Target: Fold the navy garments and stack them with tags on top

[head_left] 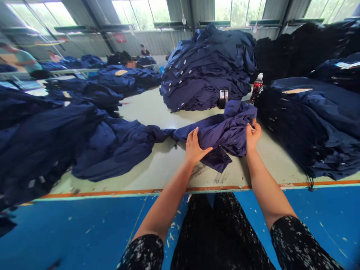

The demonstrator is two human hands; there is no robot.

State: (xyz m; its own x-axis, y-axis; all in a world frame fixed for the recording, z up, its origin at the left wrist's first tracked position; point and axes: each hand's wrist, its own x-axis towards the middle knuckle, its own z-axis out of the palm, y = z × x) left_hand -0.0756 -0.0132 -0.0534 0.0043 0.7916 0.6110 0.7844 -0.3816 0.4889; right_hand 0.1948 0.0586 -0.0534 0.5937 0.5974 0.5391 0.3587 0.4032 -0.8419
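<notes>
A crumpled navy blue garment point(225, 129) lies on the pale work table point(168, 165) in front of me. My left hand point(194, 145) rests on the garment's left part, its fingers pressed into the cloth and gripping a fold. At the garment's right edge my right hand point(252, 135) is closed, pinching the cloth together with something small that I cannot make out. A trailing part of navy cloth point(118, 148) stretches away to the left across the table.
A tall pile of navy garments point(208, 67) stands behind, with a black device point(223, 98) and a red drink bottle point(256, 88) beside it. More piles lie right point(315, 123) and left point(42, 142). Other people work at the far left. The table's orange edge point(112, 193) borders a blue floor.
</notes>
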